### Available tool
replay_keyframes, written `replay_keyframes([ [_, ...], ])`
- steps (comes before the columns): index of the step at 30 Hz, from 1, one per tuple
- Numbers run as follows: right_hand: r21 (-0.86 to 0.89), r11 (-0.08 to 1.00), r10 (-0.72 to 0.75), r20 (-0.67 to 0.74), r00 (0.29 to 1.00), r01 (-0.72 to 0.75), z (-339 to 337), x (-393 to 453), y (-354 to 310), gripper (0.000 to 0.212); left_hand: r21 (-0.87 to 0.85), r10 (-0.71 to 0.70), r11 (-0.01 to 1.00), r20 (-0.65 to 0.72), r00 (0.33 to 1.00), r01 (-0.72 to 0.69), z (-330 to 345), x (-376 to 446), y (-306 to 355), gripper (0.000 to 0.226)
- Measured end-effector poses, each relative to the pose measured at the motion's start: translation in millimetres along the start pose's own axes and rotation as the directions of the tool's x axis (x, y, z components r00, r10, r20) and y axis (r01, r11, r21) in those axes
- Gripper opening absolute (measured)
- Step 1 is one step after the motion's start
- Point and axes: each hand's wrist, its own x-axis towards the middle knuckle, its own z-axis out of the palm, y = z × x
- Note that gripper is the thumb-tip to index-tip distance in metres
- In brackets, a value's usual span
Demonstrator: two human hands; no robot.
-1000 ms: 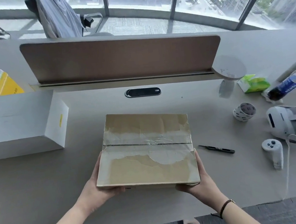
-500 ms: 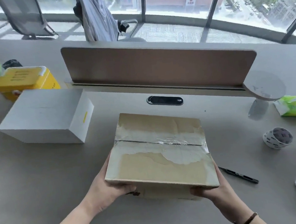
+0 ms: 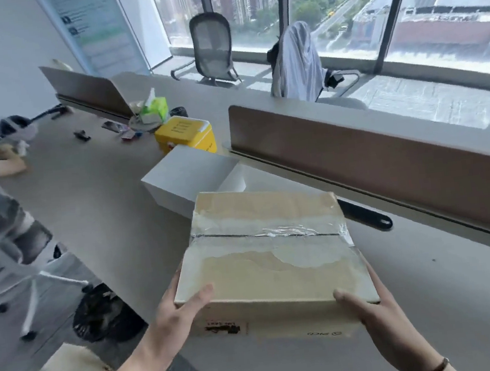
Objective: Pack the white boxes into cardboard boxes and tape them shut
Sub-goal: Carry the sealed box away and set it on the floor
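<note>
Head view showed the taped cardboard box (image 3: pixel 270 249) lifted at the desk (image 3: pixel 416 303) edge, left hand (image 3: pixel 181 310) and right hand (image 3: pixel 368 308) clamped on its near corners. One white box (image 3: pixel 190 177) waited behind. Sealing looked done; next, probably setting it aside.

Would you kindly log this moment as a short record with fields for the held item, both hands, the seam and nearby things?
held item: cardboard box, flaps closed
left hand: grips the near left corner, thumb on top
right hand: grips the near right corner
seam: clear tape runs along it
nearby: white box on the desk beyond; yellow box behind that
</note>
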Motion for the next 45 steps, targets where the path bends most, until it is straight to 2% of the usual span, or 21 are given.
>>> replay_keyframes([
  [3,-0.016,1.0,0.007,0.088,0.996,-0.006,14,16,-8,0.076,-0.065,-0.004,0.998,-0.147,0.989,-0.006,-9,-28,-12,0.052],
  [8,-0.071,0.997,0.036,0.253,0.967,-0.018,60,26,-10,0.083,-0.191,-0.085,0.981,-0.393,0.915,0.009,-50,-88,-37,0.09],
  [10,-0.09,0.996,0.053,0.314,0.948,-0.026,81,25,-12,0.085,-0.215,-0.079,0.976,-0.46,0.885,-0.025,-61,-115,-45,0.089],
  [15,-0.157,0.988,0.078,0.465,0.882,-0.004,140,4,-19,0.071,-0.305,-0.051,0.936,-0.609,0.792,-0.174,-74,-181,-55,0.098],
  [19,-0.187,0.982,0.11,0.563,0.819,-0.003,191,-22,-16,0.069,-0.321,-0.046,0.91,-0.707,0.705,-0.263,-89,-233,-61,0.099],
  [22,-0.21,0.978,0.14,0.619,0.772,-0.009,231,-46,-4,0.071,-0.325,-0.046,0.891,-0.76,0.649,-0.317,-110,-276,-70,0.098],
  [25,-0.237,0.971,0.179,0.667,0.723,-0.021,272,-77,12,0.09,-0.306,-0.054,0.889,-0.81,0.584,-0.341,-136,-322,-82,0.091],
  [27,-0.25,0.967,0.206,0.686,0.698,-0.04,299,-98,24,0.097,-0.284,-0.048,0.891,-0.834,0.549,-0.355,-150,-354,-91,0.103],
  [30,-0.277,0.96,0.231,0.719,0.656,-0.034,340,-132,40,0.094,-0.294,-0.08,0.889,-0.855,0.512,-0.352,-174,-401,-111,0.111],
  [35,-0.287,0.958,0.238,0.762,0.602,-0.015,407,-185,65,0.081,-0.332,-0.151,0.888,-0.864,0.48,-0.319,-224,-474,-152,0.097],
  [42,-0.308,0.951,0.269,0.8,0.537,-0.017,497,-239,101,0.083,-0.321,-0.177,0.888,-0.899,0.401,-0.329,-292,-541,-186,0.097],
  [45,-0.319,0.947,0.285,0.811,0.51,-0.021,531,-246,113,0.082,-0.3,-0.188,0.909,-0.914,0.36,-0.288,-322,-550,-194,0.099],
])
